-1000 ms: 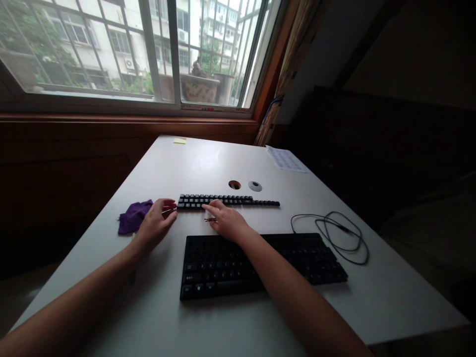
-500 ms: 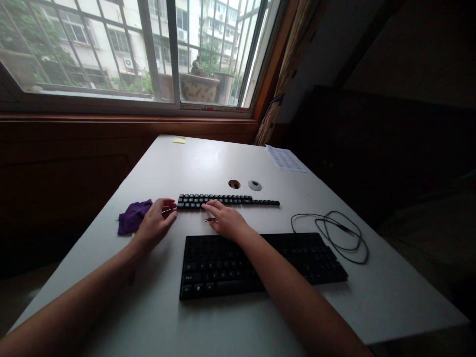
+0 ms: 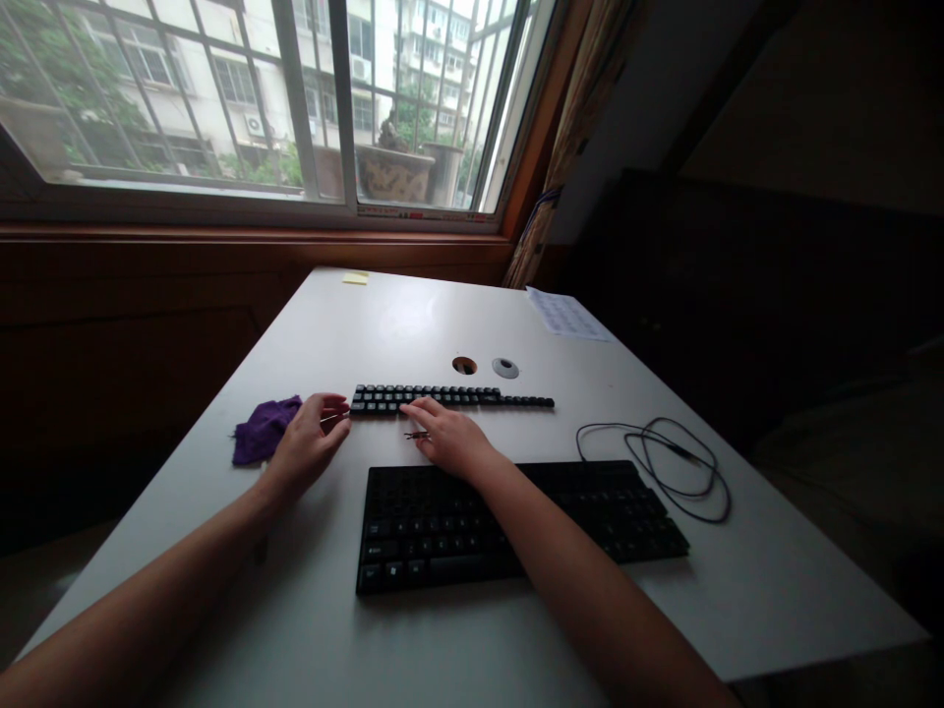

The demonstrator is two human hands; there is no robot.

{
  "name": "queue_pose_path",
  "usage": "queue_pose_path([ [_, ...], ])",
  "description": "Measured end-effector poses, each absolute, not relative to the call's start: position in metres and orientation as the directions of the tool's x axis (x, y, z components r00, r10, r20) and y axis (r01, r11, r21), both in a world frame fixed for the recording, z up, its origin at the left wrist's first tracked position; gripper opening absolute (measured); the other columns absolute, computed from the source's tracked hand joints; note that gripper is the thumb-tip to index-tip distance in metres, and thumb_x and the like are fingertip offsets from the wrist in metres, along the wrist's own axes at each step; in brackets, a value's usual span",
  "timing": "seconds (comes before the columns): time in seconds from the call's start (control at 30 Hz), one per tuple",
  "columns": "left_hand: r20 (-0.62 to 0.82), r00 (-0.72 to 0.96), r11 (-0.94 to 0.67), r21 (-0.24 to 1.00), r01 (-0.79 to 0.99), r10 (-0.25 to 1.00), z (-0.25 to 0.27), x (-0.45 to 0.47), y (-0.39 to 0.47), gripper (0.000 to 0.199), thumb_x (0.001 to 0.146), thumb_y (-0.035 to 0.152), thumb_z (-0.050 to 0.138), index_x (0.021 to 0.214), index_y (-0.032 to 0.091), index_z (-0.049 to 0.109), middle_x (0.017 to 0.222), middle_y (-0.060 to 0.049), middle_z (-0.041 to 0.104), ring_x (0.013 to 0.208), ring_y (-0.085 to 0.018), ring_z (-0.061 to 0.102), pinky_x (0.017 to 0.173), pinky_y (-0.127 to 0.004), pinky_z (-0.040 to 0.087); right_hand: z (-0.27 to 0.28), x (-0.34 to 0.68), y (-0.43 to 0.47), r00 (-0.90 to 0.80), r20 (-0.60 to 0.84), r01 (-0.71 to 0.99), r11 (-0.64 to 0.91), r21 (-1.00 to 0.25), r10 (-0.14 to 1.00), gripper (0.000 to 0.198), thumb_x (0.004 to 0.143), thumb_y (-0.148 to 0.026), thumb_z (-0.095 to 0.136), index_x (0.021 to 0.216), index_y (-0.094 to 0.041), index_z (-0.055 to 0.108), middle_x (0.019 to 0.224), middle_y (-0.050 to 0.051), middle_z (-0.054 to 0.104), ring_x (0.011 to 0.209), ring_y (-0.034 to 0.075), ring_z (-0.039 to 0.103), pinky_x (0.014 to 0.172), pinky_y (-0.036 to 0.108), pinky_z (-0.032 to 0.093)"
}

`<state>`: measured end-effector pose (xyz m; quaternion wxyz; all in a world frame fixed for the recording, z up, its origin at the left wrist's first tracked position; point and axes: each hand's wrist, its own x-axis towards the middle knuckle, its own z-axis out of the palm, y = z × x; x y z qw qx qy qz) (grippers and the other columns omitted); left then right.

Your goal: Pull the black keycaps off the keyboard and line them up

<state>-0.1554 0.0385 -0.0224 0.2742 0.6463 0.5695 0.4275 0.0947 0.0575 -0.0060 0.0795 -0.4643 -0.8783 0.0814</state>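
Black keycaps [image 3: 428, 395] stand in rows on the white table. My left hand [image 3: 314, 433] is at the left end of the front row, thumb and fingers apart, fingertips at the end keycap. My right hand [image 3: 449, 435] reaches the front row from the right, its index fingertip at a keycap. A thin, dark reddish tool [image 3: 414, 435] pokes out from under its curled fingers; its exact kind is unclear. Below lies a black keyboard [image 3: 457, 570], partly covered by my right forearm. Its lower left keys have caps, while its upper part looks darker, without visible lettering.
A crumpled purple cloth [image 3: 262, 433] lies beside my left hand. The keyboard's cable [image 3: 727, 482] loops at the right. Farther back are a round table hole [image 3: 464, 366], a grey grommet cover [image 3: 505, 368], a printed sheet [image 3: 567, 317] and a yellow sticky note [image 3: 355, 278].
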Motion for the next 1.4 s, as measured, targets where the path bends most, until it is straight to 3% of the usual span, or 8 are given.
queue_pose_path([
  [0.3,0.252,-0.011,-0.211,0.833,0.512,0.968,-0.026,-0.157,0.040,0.035,0.082,0.038,0.060,0.110,0.017,0.057,0.111,-0.011,0.066,0.104,-0.026,0.065,0.093,-0.046,0.053,-0.010,0.096,0.059,-0.565,0.080,0.793,0.567,-0.223,0.821,0.061,0.088,-0.025,0.053,0.147,-0.029,0.038,0.147,0.003,0.044,0.114,0.022,0.059,0.093,0.035,0.050],
  [0.5,0.246,-0.018,-0.203,0.835,0.511,0.969,-0.025,-0.157,0.040,0.036,0.082,0.039,0.060,0.110,0.017,0.057,0.112,-0.011,0.065,0.105,-0.027,0.065,0.092,-0.047,0.054,-0.009,0.097,0.057,-0.539,0.132,0.801,0.554,-0.226,0.832,0.058,0.087,-0.024,0.056,0.143,-0.030,0.041,0.137,0.005,0.049,0.101,0.021,0.062,0.082,0.033,0.051],
  [0.57,0.243,-0.021,-0.201,0.843,0.499,0.970,-0.025,-0.156,0.039,0.036,0.082,0.039,0.060,0.110,0.017,0.057,0.112,-0.011,0.065,0.106,-0.027,0.065,0.093,-0.047,0.054,-0.007,0.098,0.057,-0.523,0.179,0.800,0.552,-0.235,0.833,0.047,0.088,-0.024,0.057,0.134,-0.028,0.050,0.129,0.006,0.053,0.095,0.020,0.062,0.077,0.031,0.050],
  [0.7,0.251,-0.028,-0.208,0.854,0.478,0.968,-0.025,-0.157,0.039,0.035,0.083,0.039,0.060,0.110,0.017,0.057,0.114,-0.011,0.064,0.108,-0.027,0.065,0.094,-0.048,0.054,-0.001,0.102,0.057,-0.458,0.344,0.768,0.560,-0.311,0.819,0.010,0.094,-0.028,0.053,0.097,-0.021,0.060,0.104,0.005,0.057,0.081,0.015,0.059,0.072,0.028,0.046],
  [0.83,0.279,-0.026,-0.237,0.858,0.455,0.960,-0.029,-0.159,0.040,0.034,0.084,0.037,0.060,0.111,0.017,0.057,0.114,-0.011,0.063,0.109,-0.026,0.065,0.097,-0.049,0.053,0.013,0.112,0.056,-0.396,0.502,0.701,0.607,-0.376,0.769,0.024,0.099,-0.033,0.045,0.081,-0.020,0.054,0.089,0.004,0.053,0.076,0.015,0.053,0.073,0.028,0.044],
  [1.0,0.340,0.008,-0.304,0.830,0.467,0.940,-0.029,-0.158,0.038,0.030,0.087,0.034,0.058,0.111,0.017,0.058,0.114,-0.009,0.061,0.107,-0.024,0.065,0.096,-0.045,0.056,0.039,0.129,0.048,-0.310,0.573,0.663,0.605,-0.441,0.759,0.032,0.102,-0.035,0.040,0.074,-0.021,0.048,0.081,0.003,0.050,0.076,0.016,0.050,0.074,0.030,0.042],
  [1.2,0.437,0.120,-0.423,0.708,0.566,0.891,-0.015,-0.153,0.029,0.019,0.091,0.029,0.053,0.104,0.019,0.062,0.110,-0.006,0.057,0.096,-0.020,0.065,0.079,-0.036,0.062,0.065,0.141,0.023,-0.249,0.566,0.669,0.562,-0.486,0.786,0.036,0.102,-0.038,0.038,0.073,-0.021,0.051,0.076,0.003,0.052,0.075,0.017,0.051,0.072,0.031,0.040],
  [1.4,0.534,0.315,-0.609,0.570,0.551,0.785,-0.013,-0.149,0.025,0.014,0.091,0.018,0.051,0.099,0.019,0.063,0.107,-0.006,0.059,0.085,-0.016,0.063,0.072,-0.030,0.058,0.056,0.151,-0.010,-0.231,0.414,0.630,0.459,-0.626,0.881,0.038,0.101,-0.042,0.040,0.075,-0.020,0.057,0.064,-0.001,0.053,0.062,0.014,0.052,0.062,0.028,0.038],
])
